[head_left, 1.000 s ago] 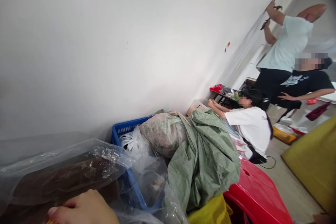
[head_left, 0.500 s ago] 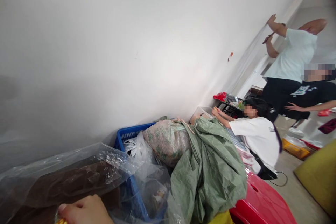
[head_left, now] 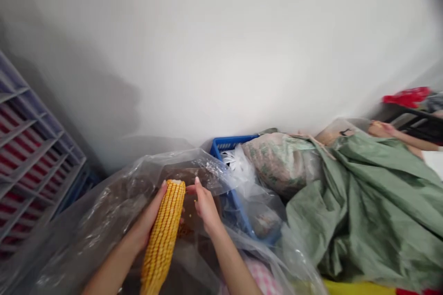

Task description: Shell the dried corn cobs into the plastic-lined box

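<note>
"Corn cob (head_left: 164,238), yellow and thick: which hand is doing the holding?"

"Left hand (head_left: 147,223). It's closing firmly around the cob, its thumb lying along the left edge and its fingers passing behind."

"And the right hand (head_left: 206,207)?"

"It's hovering beside the cob's upper end, partly open, with one digit pointing up and another pointing in toward the kernels. I can't tell whether that one is touching, or whether anything small is sitting between the fingers."

"How is the cob standing?"

"It's leaning, its pale blunt end pointing up and away from the person, its lower end running toward the bottom of the view. It's hanging above a brown surface, where loose kernels (head_left: 186,231) are lying. Clear plastic (head_left: 100,214) is spreading around both arms."

"What else is sitting nearby?"

"A blue crate (head_left: 221,144) is standing to the right, holding bagged stuff, and a green sack (head_left: 367,212) is sprawling beyond it. A slatted crate (head_left: 36,163) is rising at the left. Far right, a co-worker's hand (head_left: 382,129) is showing behind the sack."
</note>
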The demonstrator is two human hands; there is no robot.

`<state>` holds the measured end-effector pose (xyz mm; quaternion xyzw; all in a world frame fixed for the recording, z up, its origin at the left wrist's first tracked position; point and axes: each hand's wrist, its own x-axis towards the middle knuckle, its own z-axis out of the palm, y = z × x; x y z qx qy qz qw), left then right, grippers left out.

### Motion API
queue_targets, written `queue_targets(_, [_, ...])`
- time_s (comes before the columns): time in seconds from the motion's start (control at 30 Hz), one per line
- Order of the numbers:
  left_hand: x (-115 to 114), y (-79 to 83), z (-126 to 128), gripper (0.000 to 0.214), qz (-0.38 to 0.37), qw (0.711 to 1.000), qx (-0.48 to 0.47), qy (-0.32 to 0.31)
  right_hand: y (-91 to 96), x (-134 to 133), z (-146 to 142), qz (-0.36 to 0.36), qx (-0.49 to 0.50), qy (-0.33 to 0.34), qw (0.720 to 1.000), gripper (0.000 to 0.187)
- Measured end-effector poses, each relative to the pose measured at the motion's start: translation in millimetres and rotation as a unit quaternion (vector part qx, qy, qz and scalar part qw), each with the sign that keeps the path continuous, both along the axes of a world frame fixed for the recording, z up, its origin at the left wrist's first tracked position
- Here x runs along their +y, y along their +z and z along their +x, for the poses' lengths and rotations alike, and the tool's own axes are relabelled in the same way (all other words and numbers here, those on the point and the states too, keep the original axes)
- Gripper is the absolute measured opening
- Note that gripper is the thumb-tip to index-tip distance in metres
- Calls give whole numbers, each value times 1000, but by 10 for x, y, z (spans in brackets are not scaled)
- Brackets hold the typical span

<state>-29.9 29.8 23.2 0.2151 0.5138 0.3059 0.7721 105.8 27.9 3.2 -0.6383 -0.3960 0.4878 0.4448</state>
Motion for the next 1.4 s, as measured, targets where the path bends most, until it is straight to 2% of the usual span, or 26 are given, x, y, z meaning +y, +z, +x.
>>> queue_targets(0.13, [101,-107,68,43,36,985,-47,164,-86,-183,-259,44,14,57,997,54])
queue_targets(0.2, [119,-156,105,40,46,974,-54,214,-132,-259,-353,48,16,94,994,66])
queue_targets(0.23, [121,-173,110,39,49,973,-51,218,-148,-283,-376,41,21,112,993,71])
queue_targets(0.3, [123,-191,85,37,68,977,-29,201,-161,-299,-376,29,35,137,990,66])
queue_targets(0.4, [151,-170,-33,37,180,972,37,148,-134,-287,-296,38,41,151,987,50])
queue_targets(0.5, [219,-102,-193,37,304,938,146,75,-82,-284,-198,50,-5,178,983,45])
queue_targets(0.6, [283,-35,-325,38,363,897,251,-6,-53,-297,-134,45,-85,209,973,43])
queue_targets(0.67, [306,-23,-373,37,382,882,272,-49,-56,-303,-113,40,-117,221,967,44])
queue_targets(0.77, [321,-74,-390,40,367,888,267,-71,-78,-301,-90,32,-130,234,963,43])
queue_targets(0.97, [350,-200,-358,48,303,903,302,-43,-108,-264,-27,15,-213,263,941,49])
queue_targets(1.07, [346,-185,-339,61,241,919,301,-82,-121,-245,6,-5,-207,281,937,46])
queue_targets(1.17, [338,-197,-307,58,253,908,306,-130,-137,-247,30,-20,-238,274,932,47])
queue_targets(1.27, [343,-290,-265,48,279,889,337,-133,-154,-265,37,-32,-255,279,925,49])
queue_targets(1.4, [344,-481,-232,47,250,896,340,-141,-171,-289,29,-62,-219,293,929,48])
